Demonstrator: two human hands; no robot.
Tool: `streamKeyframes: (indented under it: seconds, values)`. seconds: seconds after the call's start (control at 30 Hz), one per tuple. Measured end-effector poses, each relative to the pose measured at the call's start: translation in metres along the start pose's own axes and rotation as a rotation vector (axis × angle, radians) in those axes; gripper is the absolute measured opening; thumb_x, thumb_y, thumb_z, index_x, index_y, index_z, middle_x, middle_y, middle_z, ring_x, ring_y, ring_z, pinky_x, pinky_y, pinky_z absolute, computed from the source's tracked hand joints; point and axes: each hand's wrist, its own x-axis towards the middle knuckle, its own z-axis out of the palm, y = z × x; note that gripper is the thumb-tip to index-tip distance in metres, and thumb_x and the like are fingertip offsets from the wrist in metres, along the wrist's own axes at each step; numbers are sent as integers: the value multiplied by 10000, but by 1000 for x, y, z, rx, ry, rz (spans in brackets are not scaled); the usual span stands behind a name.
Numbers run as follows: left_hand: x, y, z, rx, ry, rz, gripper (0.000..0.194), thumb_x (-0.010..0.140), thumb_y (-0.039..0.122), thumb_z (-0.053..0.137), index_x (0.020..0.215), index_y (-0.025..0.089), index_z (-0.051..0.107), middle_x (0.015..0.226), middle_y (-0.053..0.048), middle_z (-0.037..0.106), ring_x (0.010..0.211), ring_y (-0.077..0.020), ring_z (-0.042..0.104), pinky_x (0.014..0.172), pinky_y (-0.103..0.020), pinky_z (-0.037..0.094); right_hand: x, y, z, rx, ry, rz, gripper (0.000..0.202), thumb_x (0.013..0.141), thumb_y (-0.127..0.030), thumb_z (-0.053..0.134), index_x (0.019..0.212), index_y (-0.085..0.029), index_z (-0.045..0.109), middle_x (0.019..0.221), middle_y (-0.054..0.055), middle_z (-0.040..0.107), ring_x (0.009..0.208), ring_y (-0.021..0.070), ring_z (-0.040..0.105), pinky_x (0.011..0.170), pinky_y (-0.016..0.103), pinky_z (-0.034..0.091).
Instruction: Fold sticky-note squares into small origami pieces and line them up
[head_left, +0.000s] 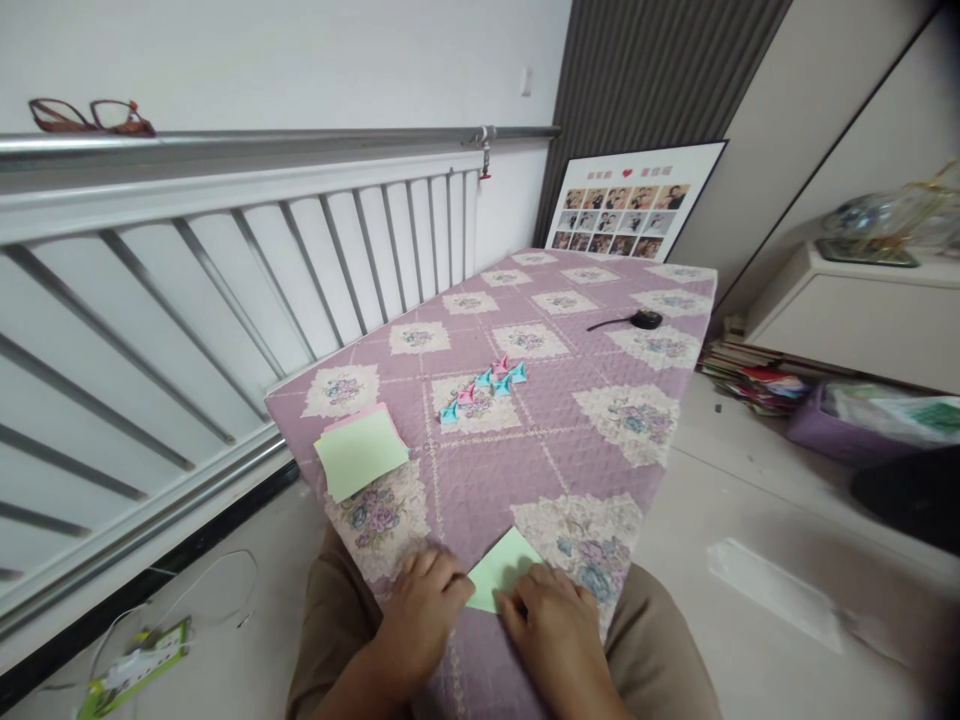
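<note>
A light green sheet of paper (pixel 505 566) lies at the near end of the table, turned so that a corner points away from me. My left hand (pixel 424 608) is at its left corner, fingers curled and thumb side against the paper; this hand is slightly blurred. On the right edge, my right hand (pixel 551 622) has its fingers bent and pressed together on the sheet. Further off sit several small folded paper pieces, among them a pink one (pixel 471 395) and a blue one (pixel 449 412). To the left lies a stack of coloured paper (pixel 361 456), green on top.
A purple floral cloth (pixel 495 470) covers the table. A small black object with a strap (pixel 646 319) rests towards the back right. The white radiator (pixel 225 300) runs along the left edge. A power strip (pixel 139 670) lies on the floor.
</note>
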Motion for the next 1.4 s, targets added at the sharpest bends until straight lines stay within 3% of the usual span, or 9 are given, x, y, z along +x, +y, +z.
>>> streamKeyframes:
  seconds: [0.17,0.5,0.63,0.8,0.93,1.13,1.4]
  values:
    - [5,-5,-8,84,-49,323,215,964,272,443,1136,272,571,997,-28,604,950,-196,467,830,-336,302,-1,-1,1,2,15,1,167,796,-256,649,637,-236,603,743,14,625,791,231,561,692,348,306]
    - [8,-13,0,328,106,532,196,975,322,433,1143,282,525,887,0,556,854,-168,470,727,-323,280,-12,13,11,146,131,-66,100,827,-173,590,740,-221,586,748,10,600,766,206,544,709,333,318]
    - [9,-10,-5,340,70,535,183,979,318,415,1103,269,541,892,-3,552,856,-175,470,723,-327,277,-24,10,15,170,157,-220,135,858,-155,545,914,-254,619,880,9,624,822,198,548,775,343,336]
    - [7,-12,-8,314,32,518,186,974,313,425,1110,263,542,930,-10,576,888,-181,481,742,-332,283,-36,8,31,75,169,-316,379,781,-87,620,1123,-245,578,972,10,645,879,200,553,829,338,350]
    - [-6,-23,-7,263,66,470,229,980,340,406,1164,283,530,1094,-10,590,957,-175,479,800,-347,293,-36,9,35,16,188,-361,418,762,-113,651,1143,-266,573,999,12,650,922,210,550,834,343,358]
    - [-29,-35,-1,262,97,326,239,961,333,446,1177,294,541,1237,20,562,1030,-179,463,856,-342,314,-35,9,31,-4,211,-384,319,795,-173,635,1102,-256,599,976,17,658,915,218,551,826,359,378]
    - [-33,-33,5,217,91,256,236,954,293,458,1173,282,543,1257,44,560,1039,-182,463,876,-327,330,-43,40,23,6,222,-451,242,868,-144,501,1058,-238,617,1042,25,650,999,225,533,886,347,389]
